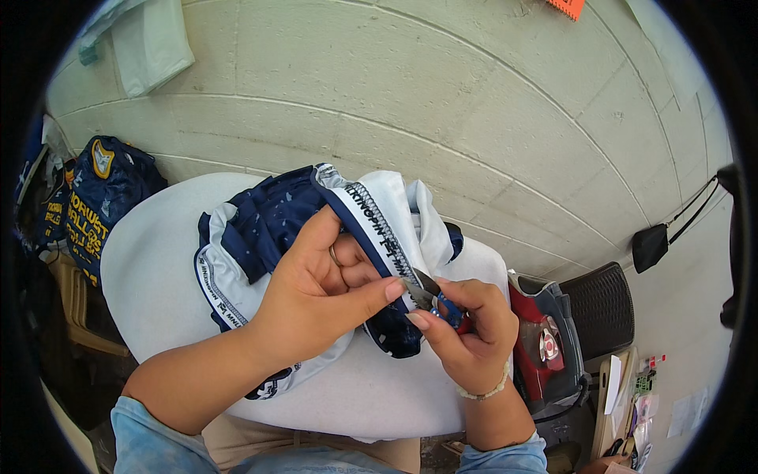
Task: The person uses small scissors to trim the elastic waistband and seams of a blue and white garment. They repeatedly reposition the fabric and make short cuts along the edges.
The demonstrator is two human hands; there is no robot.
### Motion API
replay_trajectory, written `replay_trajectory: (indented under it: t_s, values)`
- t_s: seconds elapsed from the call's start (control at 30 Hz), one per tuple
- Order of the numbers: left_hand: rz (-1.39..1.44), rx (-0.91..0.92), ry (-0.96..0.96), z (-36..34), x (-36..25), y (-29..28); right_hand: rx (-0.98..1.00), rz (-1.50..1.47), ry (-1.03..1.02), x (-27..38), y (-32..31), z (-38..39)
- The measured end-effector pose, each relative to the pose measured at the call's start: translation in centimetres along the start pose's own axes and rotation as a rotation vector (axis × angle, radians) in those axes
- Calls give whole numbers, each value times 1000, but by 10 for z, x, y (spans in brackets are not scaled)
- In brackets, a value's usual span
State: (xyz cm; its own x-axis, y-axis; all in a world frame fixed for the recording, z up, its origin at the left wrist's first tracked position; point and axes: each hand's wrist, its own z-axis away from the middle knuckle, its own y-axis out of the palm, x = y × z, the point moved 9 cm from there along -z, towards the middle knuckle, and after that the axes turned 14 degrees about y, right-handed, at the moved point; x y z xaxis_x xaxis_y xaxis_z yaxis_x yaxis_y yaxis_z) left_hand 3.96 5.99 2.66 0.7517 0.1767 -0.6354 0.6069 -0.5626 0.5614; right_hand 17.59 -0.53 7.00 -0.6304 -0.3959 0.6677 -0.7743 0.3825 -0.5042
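A navy and white garment (257, 229) lies bunched on the white padded table. My left hand (324, 272) pinches its lettered white elastic band (377, 221) between thumb and fingers, stretching part of it up off the pile. In my right hand (478, 324) is a small pair of thread snips (448, 310) with blue on the handle. Its metal blades rest at the band's edge, right beside my left thumb. Whether the blades are closed on a thread is too small to tell.
The white table (150, 268) stands against a painted block wall (379, 118). Navy printed garments (110, 189) are piled at the left above tan plastic chairs (79, 308). To the right are a red and grey bag (545, 347), a dark woven chair (596, 308) and a hanging black pouch (651, 247).
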Motion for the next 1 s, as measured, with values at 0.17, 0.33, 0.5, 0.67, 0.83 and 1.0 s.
replay_trajectory:
  t_s: [0.17, 0.33, 0.5, 0.67, 0.83, 1.0]
  values:
    - [-11, 8, 4, -1, 0, 0, 8, 6, 25, -1, 0, 0]
    - [1, -3, 5, -1, 0, 1, 16, -32, 79, -6, 2, 0]
    - [-19, -11, -2, -1, 1, -1, 14, -38, 114, -10, 1, 1]
    - [-63, 2, -29, -1, 3, -3, 34, -18, 169, -12, 3, -1]
    - [-67, -14, -10, -3, 1, -4, 132, -577, 462, -34, 22, 2]
    - [-57, -94, 5, -8, -5, -12, 225, -258, 401, -39, 25, -2]
